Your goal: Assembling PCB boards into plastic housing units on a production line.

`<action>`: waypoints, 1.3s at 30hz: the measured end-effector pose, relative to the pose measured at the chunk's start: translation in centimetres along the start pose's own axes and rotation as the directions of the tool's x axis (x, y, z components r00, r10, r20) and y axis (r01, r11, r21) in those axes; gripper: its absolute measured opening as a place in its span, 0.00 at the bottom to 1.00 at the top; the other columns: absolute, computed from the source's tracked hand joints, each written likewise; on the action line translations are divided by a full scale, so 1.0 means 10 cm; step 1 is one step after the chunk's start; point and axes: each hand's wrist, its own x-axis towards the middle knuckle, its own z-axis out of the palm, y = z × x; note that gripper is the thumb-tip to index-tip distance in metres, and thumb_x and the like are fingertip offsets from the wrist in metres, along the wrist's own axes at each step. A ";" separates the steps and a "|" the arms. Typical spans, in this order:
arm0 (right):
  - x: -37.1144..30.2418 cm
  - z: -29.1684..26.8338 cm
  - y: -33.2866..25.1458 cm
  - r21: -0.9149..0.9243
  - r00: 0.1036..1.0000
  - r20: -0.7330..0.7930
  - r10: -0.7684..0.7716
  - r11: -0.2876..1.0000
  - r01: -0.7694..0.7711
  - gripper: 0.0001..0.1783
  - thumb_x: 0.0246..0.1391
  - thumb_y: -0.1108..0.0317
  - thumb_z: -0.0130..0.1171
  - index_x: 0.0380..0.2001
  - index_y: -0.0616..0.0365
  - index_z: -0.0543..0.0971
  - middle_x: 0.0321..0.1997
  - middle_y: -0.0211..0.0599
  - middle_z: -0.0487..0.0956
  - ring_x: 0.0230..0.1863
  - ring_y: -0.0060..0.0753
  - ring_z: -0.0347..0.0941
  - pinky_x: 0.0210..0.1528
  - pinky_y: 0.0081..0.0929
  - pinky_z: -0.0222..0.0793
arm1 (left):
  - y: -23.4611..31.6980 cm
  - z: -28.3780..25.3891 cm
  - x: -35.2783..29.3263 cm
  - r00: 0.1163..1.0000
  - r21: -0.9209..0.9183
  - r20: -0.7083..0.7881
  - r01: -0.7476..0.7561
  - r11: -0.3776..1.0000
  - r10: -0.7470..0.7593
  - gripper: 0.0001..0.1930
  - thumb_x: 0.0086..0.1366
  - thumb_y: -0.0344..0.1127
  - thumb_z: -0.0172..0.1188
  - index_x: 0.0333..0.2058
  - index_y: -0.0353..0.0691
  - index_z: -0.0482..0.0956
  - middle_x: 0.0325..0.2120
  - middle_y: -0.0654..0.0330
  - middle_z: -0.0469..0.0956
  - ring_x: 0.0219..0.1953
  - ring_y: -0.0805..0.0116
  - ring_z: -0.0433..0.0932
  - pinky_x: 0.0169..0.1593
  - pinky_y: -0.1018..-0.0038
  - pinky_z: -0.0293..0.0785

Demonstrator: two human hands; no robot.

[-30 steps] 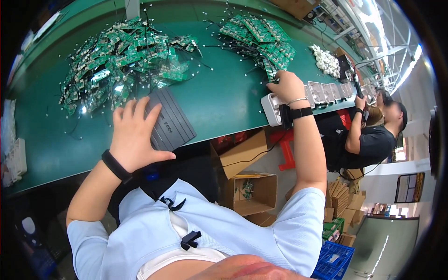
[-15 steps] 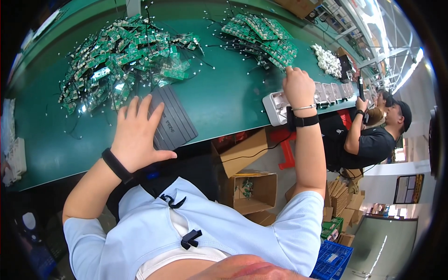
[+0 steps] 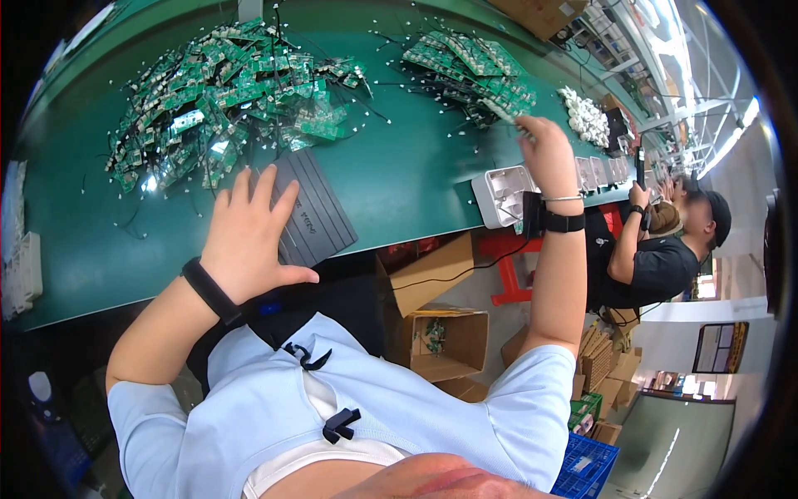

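My left hand (image 3: 249, 237) lies open with spread fingers, its fingertips and thumb against the left side of a dark grey ribbed flat block (image 3: 320, 212) near the table edge. Beyond it sprawls a large heap of green circuit boards (image 3: 224, 100) with black wires. My right hand (image 3: 550, 162) is reached out to the right, over a row of white plastic casings (image 3: 597, 173). Its fingertips are pinched on the near end of a circuit board (image 3: 499, 111) at the second, stacked pile. Below that wrist sits the nearest open white casing (image 3: 492, 200).
The green table (image 3: 407, 179) runs left to right. Small white parts (image 3: 585, 116) are heaped at the far right. A person in black (image 3: 665, 249) stands farther along the table. Below are an open cardboard box (image 3: 449, 345) and a red stool (image 3: 511, 274).
My right hand has shifted slightly right, with its fingertips now at the board pile's near end. My left hand stays beside the grey block. The whole view has shifted a little.
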 end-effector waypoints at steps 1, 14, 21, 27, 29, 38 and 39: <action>-0.01 0.00 -0.02 0.121 0.996 0.091 0.008 0.992 -0.019 0.18 0.51 0.73 0.68 0.48 0.59 0.82 0.44 0.47 0.83 0.46 0.52 0.79 0.48 0.42 0.77 | 0.00 0.00 -0.01 1.000 0.000 -0.001 -0.001 1.000 0.001 0.58 0.44 0.73 0.72 0.66 0.36 0.68 0.66 0.40 0.63 0.67 0.35 0.61 0.63 0.50 0.64; -0.09 0.24 -0.47 0.234 0.957 0.287 0.050 0.965 -0.121 0.24 0.49 0.69 0.72 0.50 0.63 0.80 0.47 0.49 0.83 0.49 0.54 0.79 0.54 0.41 0.75 | -0.02 -0.07 -0.05 0.999 0.000 0.023 -0.046 0.999 0.046 0.61 0.42 0.73 0.74 0.67 0.36 0.67 0.66 0.40 0.63 0.66 0.37 0.63 0.62 0.51 0.66; -0.41 0.05 -0.41 0.362 0.999 -0.025 -0.034 0.931 0.040 0.23 0.53 0.70 0.70 0.52 0.61 0.80 0.48 0.47 0.83 0.49 0.51 0.80 0.53 0.39 0.76 | -0.03 -0.06 -0.06 0.998 -0.024 0.038 -0.045 0.999 0.046 0.62 0.41 0.69 0.77 0.68 0.36 0.66 0.67 0.40 0.62 0.67 0.37 0.63 0.62 0.51 0.67; -1.15 -0.06 0.08 0.260 0.901 0.019 0.433 0.868 -0.422 0.20 0.54 0.71 0.70 0.51 0.60 0.82 0.44 0.37 0.84 0.39 0.29 0.79 0.41 0.28 0.75 | -0.06 -0.08 -0.06 0.996 -0.011 0.041 -0.081 0.997 0.081 0.61 0.40 0.68 0.78 0.69 0.38 0.66 0.67 0.40 0.62 0.67 0.37 0.62 0.63 0.51 0.67; -1.20 -0.05 0.00 0.291 0.895 0.024 0.446 0.853 -0.433 0.20 0.54 0.70 0.70 0.51 0.60 0.82 0.43 0.36 0.84 0.38 0.27 0.78 0.40 0.27 0.74 | -0.07 -0.09 -0.04 0.995 -0.009 0.045 -0.085 0.996 0.085 0.61 0.40 0.67 0.78 0.69 0.39 0.66 0.67 0.40 0.62 0.67 0.37 0.62 0.62 0.51 0.68; -0.02 -0.27 -0.10 0.461 0.859 0.291 0.422 0.725 -0.512 0.26 0.59 0.60 0.70 0.56 0.64 0.79 0.43 0.36 0.84 0.38 0.22 0.79 0.35 0.23 0.74 | -0.05 0.02 -0.06 0.998 0.060 0.070 -0.003 0.998 -0.002 0.55 0.43 0.65 0.77 0.66 0.40 0.70 0.58 0.48 0.69 0.54 0.50 0.72 0.53 0.61 0.72; 0.20 -0.19 0.01 0.404 0.850 0.272 0.451 0.748 -0.526 0.31 0.56 0.55 0.71 0.55 0.66 0.79 0.42 0.40 0.85 0.37 0.28 0.81 0.38 0.26 0.76 | -0.04 0.04 -0.09 0.998 0.071 0.058 0.000 0.998 -0.004 0.54 0.43 0.65 0.76 0.65 0.40 0.71 0.57 0.50 0.70 0.52 0.52 0.72 0.52 0.62 0.73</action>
